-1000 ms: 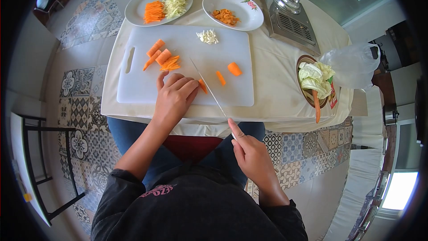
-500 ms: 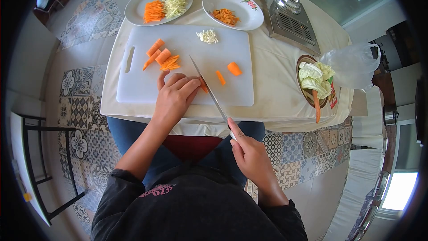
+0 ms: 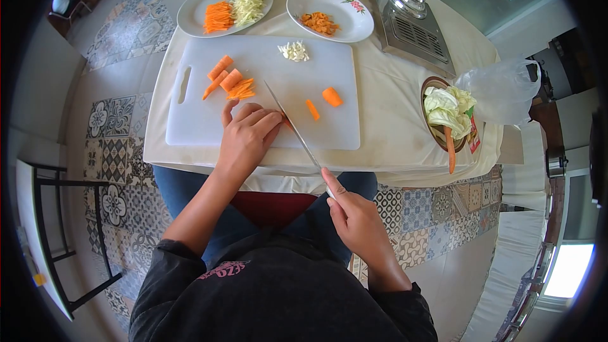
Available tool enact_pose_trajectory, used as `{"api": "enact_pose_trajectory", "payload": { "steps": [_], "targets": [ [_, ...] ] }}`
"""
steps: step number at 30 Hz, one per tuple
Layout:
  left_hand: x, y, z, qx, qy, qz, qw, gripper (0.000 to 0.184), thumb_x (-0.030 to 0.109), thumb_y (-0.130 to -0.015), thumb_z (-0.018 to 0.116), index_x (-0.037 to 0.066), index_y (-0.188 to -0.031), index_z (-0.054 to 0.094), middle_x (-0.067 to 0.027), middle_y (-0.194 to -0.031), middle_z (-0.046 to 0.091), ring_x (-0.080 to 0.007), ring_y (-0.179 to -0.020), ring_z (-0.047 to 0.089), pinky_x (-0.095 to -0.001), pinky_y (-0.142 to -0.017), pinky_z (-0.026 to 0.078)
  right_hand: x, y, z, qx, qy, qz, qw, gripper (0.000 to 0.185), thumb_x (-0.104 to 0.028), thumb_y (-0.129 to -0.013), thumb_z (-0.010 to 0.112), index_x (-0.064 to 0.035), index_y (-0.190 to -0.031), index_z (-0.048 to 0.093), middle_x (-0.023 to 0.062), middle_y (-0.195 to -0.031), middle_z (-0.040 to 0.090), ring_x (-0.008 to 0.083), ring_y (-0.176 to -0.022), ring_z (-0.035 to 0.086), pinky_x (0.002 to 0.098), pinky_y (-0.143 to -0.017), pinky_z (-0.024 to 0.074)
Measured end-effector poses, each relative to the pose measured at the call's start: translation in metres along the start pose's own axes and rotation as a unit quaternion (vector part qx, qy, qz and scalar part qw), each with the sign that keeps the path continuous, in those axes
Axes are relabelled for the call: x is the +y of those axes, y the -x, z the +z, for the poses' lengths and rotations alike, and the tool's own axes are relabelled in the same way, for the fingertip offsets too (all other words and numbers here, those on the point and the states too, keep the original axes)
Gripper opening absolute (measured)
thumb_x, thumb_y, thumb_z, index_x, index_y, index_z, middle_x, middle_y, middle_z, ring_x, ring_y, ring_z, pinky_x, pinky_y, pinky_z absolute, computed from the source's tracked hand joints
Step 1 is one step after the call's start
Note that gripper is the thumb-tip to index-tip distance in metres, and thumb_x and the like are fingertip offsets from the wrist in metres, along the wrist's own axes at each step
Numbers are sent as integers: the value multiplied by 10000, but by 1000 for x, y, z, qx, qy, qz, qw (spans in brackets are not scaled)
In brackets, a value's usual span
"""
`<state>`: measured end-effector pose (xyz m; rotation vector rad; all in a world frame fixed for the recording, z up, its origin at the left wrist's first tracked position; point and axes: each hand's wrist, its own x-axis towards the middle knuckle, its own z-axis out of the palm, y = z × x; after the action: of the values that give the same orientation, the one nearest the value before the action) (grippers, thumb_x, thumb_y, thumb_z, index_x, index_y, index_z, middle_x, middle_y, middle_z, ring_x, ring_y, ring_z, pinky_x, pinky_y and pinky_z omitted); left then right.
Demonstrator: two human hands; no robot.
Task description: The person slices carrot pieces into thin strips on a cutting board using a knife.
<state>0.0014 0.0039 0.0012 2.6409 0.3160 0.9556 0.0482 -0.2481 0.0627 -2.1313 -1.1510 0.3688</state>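
My right hand (image 3: 353, 215) is closed around the handle of a knife (image 3: 294, 128), whose blade slants up and left across the white cutting board (image 3: 221, 130). Under the curled fingers of my left hand (image 3: 249, 136) is a piece of carrot (image 3: 287, 120), mostly hidden, with the blade against its right side. Beyond my left hand lie carrot chunks (image 3: 232, 78) and a small pile of carrot sticks (image 3: 241, 90). A carrot slice (image 3: 312, 109) and a carrot chunk (image 3: 332, 96) rest right of the blade. Chopped white bits (image 3: 294, 50) are heaped near the board's far edge.
Behind the board, one plate (image 3: 190, 19) holds carrot strips and pale shreds; a flowered plate (image 3: 361, 28) holds orange pieces. A stove (image 3: 421, 41) stands back right. Cabbage leaves (image 3: 446, 109) and a carrot (image 3: 449, 152) fill a bowl at right, by a plastic bag (image 3: 503, 92).
The knife blade has shifted slightly left, closer to my left fingertips. My left hand stays in place on the carrot.
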Motion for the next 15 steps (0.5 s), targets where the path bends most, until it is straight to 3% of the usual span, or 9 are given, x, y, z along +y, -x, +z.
{"api": "enact_pose_trajectory", "payload": {
  "steps": [9, 15],
  "targets": [
    [0, 0, 0, 3, -15, 15, 1000, 101, 134, -861, 732, 141, -953, 690, 51, -971, 723, -159, -974, 644, -510, -1086, 352, 1, 3, -4, -13, 53, -3, 999, 608, -98, -973, 602, -196, -1546, 425, 120, -660, 506, 321, -577, 551, 459, -581, 467],
    [1, 0, 0, 4, -21, 21, 1000, 105, 125, -854, 732, 139, -947, 685, 51, -967, 721, -158, -969, 642, -511, -1093, 347, -18, 2, -14, -84, 90, 39, 992, 688, -100, -978, 574, -197, -1600, 296, 157, -709, 538, 363, -580, 584, 490, -571, 507]
  ]
}}
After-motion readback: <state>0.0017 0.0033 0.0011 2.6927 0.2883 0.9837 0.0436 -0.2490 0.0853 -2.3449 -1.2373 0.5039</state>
